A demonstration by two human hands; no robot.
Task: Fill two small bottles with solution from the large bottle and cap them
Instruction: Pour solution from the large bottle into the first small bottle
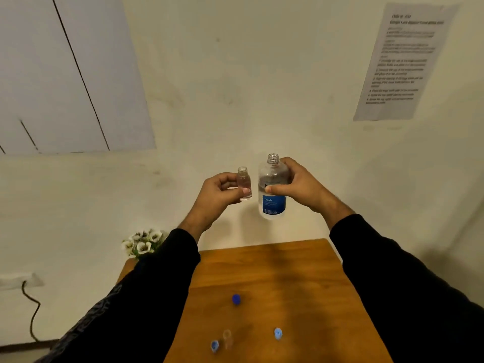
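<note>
I held the small bottle (pixel 244 185) upright, uncapped, pinched in my left hand (pixel 218 193), just beside the large bottle (pixel 272 188), which my right hand (pixel 297 186) gripped, also upright and open, both raised beyond the tabletop's (pixel 301 271) far edge. To pour well I judged I should touch the necks together and tip slowly. The second small bottle (pixel 227 337) stood near the front edge among three blue caps (pixel 236 299).

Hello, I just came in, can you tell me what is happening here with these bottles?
A person holds a small bottle in the left hand and a large bottle in the right hand, both upright and uncapped, above a wooden table. On the table stand a second small bottle and three blue caps. Nothing is pouring.
</note>
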